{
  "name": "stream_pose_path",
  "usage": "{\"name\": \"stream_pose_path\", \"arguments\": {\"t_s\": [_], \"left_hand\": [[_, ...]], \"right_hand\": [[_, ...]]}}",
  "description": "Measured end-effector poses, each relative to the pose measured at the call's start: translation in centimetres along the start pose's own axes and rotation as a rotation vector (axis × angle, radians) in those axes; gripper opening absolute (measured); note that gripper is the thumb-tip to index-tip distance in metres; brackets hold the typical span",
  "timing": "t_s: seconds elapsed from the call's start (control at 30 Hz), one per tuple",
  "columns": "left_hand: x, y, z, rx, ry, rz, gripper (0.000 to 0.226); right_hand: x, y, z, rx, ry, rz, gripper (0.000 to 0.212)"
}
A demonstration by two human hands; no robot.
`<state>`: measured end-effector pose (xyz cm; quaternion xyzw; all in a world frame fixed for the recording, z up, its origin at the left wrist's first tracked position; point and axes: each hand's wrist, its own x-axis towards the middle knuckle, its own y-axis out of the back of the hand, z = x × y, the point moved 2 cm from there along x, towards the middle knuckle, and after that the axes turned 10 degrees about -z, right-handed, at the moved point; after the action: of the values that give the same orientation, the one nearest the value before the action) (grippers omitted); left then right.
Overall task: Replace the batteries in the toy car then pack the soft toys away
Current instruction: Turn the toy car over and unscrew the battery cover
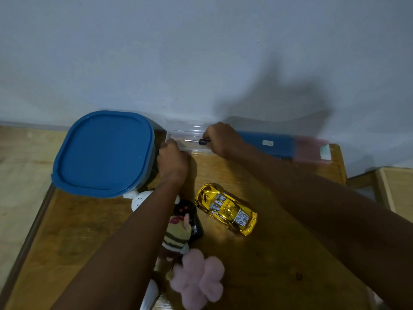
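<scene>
Your left hand [173, 162] is curled over the near left corner of the clear case [192, 130], holding it down at the far edge of the table [279, 253], hard against the wall [201, 52]. Your right hand [221, 139] pinches the dark handle of a small screwdriver [202, 142], with the shaft pointing left into the case.

The gold toy car [225, 208] sits upright on the wood between your two forearms, nose toward the far left, touching nothing.

The blue-lidded container [105, 153] fills the far left corner, and its near side overhangs the table's left edge. That leaves your left hand little room on that side. A long blue box [268, 144] lies along the wall behind your right wrist, and its pink end is blurred.

Bare wood opens to the right of the car and again along the table's left edge, near you.

Under your left forearm the soft toys crowd together: a white plush [140, 200] beside the container, a striped plush [176, 238] lying over a black remote [194, 222], and a pink flower plush [199, 278] nearest you.
</scene>
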<state>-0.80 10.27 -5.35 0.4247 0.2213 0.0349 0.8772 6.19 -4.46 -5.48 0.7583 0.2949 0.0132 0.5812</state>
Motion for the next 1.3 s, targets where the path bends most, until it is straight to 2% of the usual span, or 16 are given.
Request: {"name": "stream_pose_path", "arguments": {"t_s": [0.07, 0.17, 0.27, 0.33, 0.43, 0.53, 0.67, 0.83, 0.93, 1.07, 1.23, 1.3], "left_hand": [[-0.3, 0.1, 0.3, 0.022, 0.008, -0.03, 0.047], [-2.1, 0.3, 1.0, 0.004, -0.07, -0.011, 0.064], [-5.4, -0.1, 1.3, 0.041, -0.153, 0.044, 0.051], [-8.2, -0.6, 1.3, 0.084, -0.173, 0.017, 0.046], [-12.3, -1.7, 1.1, 0.155, -0.16, -0.072, 0.048], [-14.8, -2.9, 1.3, 0.23, -0.136, -0.136, 0.055], [-15.5, -4.5, 2.3, 0.359, -0.175, -0.163, 0.064], [-15.4, -5.9, 3.9, 0.332, -0.028, -0.207, 0.076], [-15.6, -6.7, 4.5, 0.186, 0.106, -0.237, 0.08], [-16.2, -7.1, 5.5, -0.048, 0.214, -0.208, 0.088], [-17.8, -6.6, 4.7, -0.351, 0.174, -0.204, 0.11], [-18.7, -6.1, 3.7, -0.574, 0.175, -0.23, 0.108]], "right_hand": [[-1.1, 0.6, -0.3, 0.088, 0.007, 0.048, 0.016], [-4.7, 1.0, -0.3, 0.258, -0.04, 0.138, 0.018], [-9.2, -0.2, 0.2, 0.394, -0.155, 0.135, 0.014], [-12.1, -1.5, 0.6, 0.475, -0.269, 0.108, 0.009], [-16.1, -3.5, 0.7, 0.627, -0.429, 0.112, 0.012], [-18.9, -5.1, 0.8, 0.751, -0.481, 0.141, 0.015], [-20.6, -5.9, 1.2, 0.782, -0.511, 0.142, 0.019], [-21.4, -5.3, 2.0, 0.747, -0.456, 0.158, 0.01], [-22.3, -5.2, 2.5, 0.706, -0.387, 0.112, 0.012], [-23.9, -4.9, 3.6, 0.822, -0.366, 0.086, 0.013], [-25.6, -3.1, 3.9, 0.86, -0.306, -0.02, 0.015], [-26.0, -2.7, 3.5, 0.948, -0.312, -0.053, 0.013]]}}
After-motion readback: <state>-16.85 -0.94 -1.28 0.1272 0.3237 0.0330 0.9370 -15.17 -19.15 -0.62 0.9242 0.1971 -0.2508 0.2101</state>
